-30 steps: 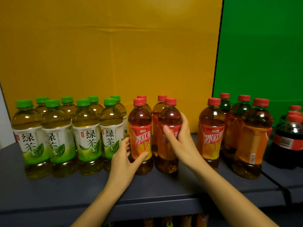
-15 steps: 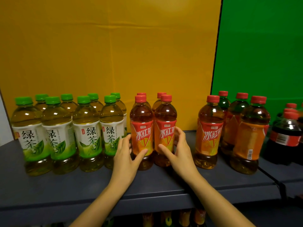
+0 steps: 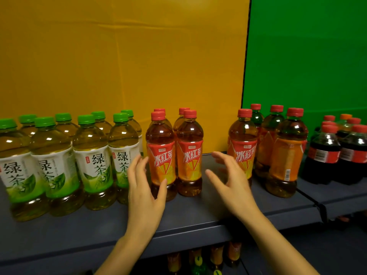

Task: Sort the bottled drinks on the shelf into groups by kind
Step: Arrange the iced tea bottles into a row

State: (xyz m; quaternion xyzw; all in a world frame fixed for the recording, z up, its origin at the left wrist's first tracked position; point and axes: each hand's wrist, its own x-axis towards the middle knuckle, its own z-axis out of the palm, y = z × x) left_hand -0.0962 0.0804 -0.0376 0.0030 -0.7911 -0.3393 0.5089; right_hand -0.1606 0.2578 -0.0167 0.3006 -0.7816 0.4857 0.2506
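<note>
Four red tea bottles [image 3: 189,155] stand close together on the shelf [image 3: 188,212], between our two hands. Our left hand [image 3: 145,189] has its fingers [image 3: 139,165] straight and spread, holding nothing, thumb before the nearest bottle. Our right hand [image 3: 233,187] is also spread and free. Green tea bottles [image 3: 93,155] stand left of the left fingers, more red tea bottles [image 3: 242,139] just right of the right ones.

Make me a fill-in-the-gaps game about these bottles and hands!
1. The green tea bottles have ___ caps.
2. The cola bottles stand at the far ___ end of the shelf.
3. The right hand holds ___.

Missing words: green; right; nothing.
</note>
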